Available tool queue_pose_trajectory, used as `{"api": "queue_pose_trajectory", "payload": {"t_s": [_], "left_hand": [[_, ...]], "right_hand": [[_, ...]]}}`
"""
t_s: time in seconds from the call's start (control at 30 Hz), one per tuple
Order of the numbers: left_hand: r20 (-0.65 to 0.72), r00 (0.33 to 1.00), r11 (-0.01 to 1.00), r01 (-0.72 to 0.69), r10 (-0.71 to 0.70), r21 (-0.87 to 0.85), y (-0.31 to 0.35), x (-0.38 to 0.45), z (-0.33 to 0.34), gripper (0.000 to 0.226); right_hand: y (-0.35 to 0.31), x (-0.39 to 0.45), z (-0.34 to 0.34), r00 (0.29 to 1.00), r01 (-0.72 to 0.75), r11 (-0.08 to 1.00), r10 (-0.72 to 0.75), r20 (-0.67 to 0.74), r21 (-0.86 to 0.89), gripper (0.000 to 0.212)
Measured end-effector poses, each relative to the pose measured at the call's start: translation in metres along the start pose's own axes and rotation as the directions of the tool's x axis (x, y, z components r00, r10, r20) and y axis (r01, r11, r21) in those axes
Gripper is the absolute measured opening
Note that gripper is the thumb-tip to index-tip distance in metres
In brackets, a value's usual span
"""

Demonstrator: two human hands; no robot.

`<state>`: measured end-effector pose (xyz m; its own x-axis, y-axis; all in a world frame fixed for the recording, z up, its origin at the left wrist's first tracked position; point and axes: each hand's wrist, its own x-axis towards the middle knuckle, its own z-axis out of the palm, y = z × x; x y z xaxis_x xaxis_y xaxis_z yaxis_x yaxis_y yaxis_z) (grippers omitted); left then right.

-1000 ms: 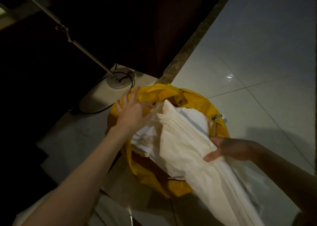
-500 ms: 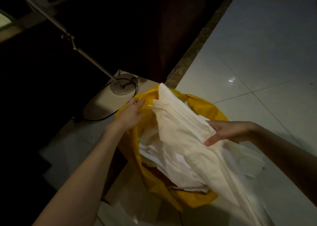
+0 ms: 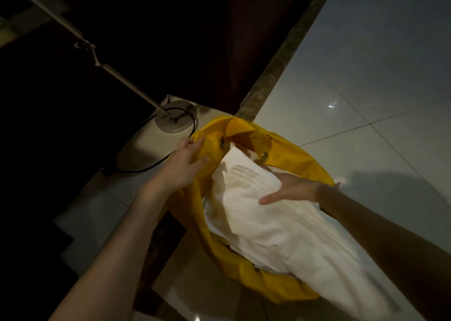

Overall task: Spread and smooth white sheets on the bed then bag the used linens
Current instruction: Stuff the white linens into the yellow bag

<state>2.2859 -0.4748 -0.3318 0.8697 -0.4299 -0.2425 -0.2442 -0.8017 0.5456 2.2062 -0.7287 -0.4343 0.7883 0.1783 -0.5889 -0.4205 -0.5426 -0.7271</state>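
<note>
A yellow laundry bag (image 3: 288, 150) with metal eyelets stands open on the floor. My left hand (image 3: 185, 164) grips its left rim, thumb inside and fingers outside. A bundle of white linen (image 3: 263, 223) fills the mouth and trails out toward the lower right. My right hand (image 3: 290, 190) holds the linen at the bag's right side, thumb on top and fingers tucked under the cloth.
A floor lamp's round metal base (image 3: 175, 119) with a black cable (image 3: 151, 165) stands just left of the bag, its pole slanting up left. A dark curtain (image 3: 244, 40) hangs behind. Glossy white floor tiles (image 3: 366, 89) stretch to the right.
My right hand has pushed the linen down and deeper into the bag. My left hand has shifted along the rim and pulled it wider.
</note>
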Motion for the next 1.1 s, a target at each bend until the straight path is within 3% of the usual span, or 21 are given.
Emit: {"api": "queue_pose_trajectory", "payload": {"t_s": [0.07,0.17,0.27,0.37,0.43,0.53,0.63,0.7,0.77,0.8,0.83,0.87,0.9,0.97,1.03,1.1], "left_hand": [[0.002,1.0,1.0,-0.004,0.004,-0.006,0.002,-0.002,0.0,0.059],[-0.011,1.0,1.0,-0.026,0.026,-0.009,0.001,-0.005,0.001,0.057],[-0.047,0.998,0.999,-0.051,0.05,-0.011,-0.002,-0.009,-0.001,0.056],[-0.062,0.996,0.998,-0.057,0.057,-0.003,-0.004,-0.011,-0.007,0.056],[-0.044,0.997,0.997,-0.068,0.069,0.019,-0.004,-0.012,-0.007,0.057],[-0.044,0.997,0.997,-0.066,0.068,0.036,-0.005,-0.01,-0.007,0.057],[-0.062,0.997,0.998,-0.054,0.055,0.016,-0.004,-0.009,-0.006,0.056],[-0.093,0.992,0.996,-0.082,0.083,0.015,0.0,-0.005,-0.005,0.055],[-0.1,0.989,0.993,-0.109,0.112,0.035,0.005,-0.001,-0.004,0.056],[-0.091,0.989,0.993,-0.109,0.113,0.049,0.007,0.002,-0.004,0.056],[-0.073,0.992,0.993,-0.101,0.105,0.055,0.008,0.003,-0.004,0.056],[-0.055,0.994,0.994,-0.095,0.098,0.054,0.01,0.005,-0.004,0.057],[-0.042,0.994,0.994,-0.094,0.097,0.05,0.011,0.007,-0.003,0.058],[-0.02,0.996,0.995,-0.086,0.087,0.044,0.012,0.011,-0.003,0.059],[-0.011,0.998,0.998,-0.056,0.057,0.029,0.01,0.017,-0.004,0.06],[0.007,1.0,1.0,-0.02,0.021,-0.015,0.007,0.02,-0.005,0.061]], "right_hand": [[-0.003,0.003,0.011,0.987,0.052,0.998,-0.055,-0.152,-0.028,0.103],[-0.021,0.001,0.008,0.98,0.16,0.968,-0.133,-0.148,0.193,0.049],[-0.046,0.018,0.001,0.95,0.266,0.918,-0.199,-0.24,0.293,0.035],[-0.05,0.053,0.016,0.922,0.285,0.943,-0.221,-0.318,0.171,0.014],[-0.037,0.077,0.033,0.909,0.194,0.979,-0.154,-0.388,0.065,0.013],[-0.021,0.1,0.044,0.888,0.062,0.998,-0.054,-0.457,0.002,0.038],[-0.028,0.102,0.038,0.869,0.165,0.981,-0.094,-0.487,0.105,0.044],[-0.045,0.099,0.039,0.847,0.262,0.958,-0.171,-0.503,0.115,0.017],[-0.063,0.102,0.048,0.777,0.287,0.958,-0.236,-0.584,-0.006,0.006],[-0.069,0.105,0.054,0.763,0.279,0.959,-0.189,-0.618,0.052,0.007],[-0.069,0.108,0.063,0.759,0.259,0.957,-0.119,-0.64,0.13,0.021],[-0.066,0.116,0.07,0.789,0.192,0.958,-0.023,-0.614,0.212,0.028],[-0.06,0.121,0.073,0.809,0.141,0.973,-0.006,-0.587,0.185,0.033],[-0.051,0.109,0.072,0.879,0.007,1.0,-0.013,-0.476,-0.014,0.038],[-0.038,0.105,0.072,0.88,-0.144,0.97,0.035,-0.474,-0.195,0.055],[-0.023,0.089,0.07,0.881,-0.178,0.964,0.066,-0.468,-0.199,0.067]]}}
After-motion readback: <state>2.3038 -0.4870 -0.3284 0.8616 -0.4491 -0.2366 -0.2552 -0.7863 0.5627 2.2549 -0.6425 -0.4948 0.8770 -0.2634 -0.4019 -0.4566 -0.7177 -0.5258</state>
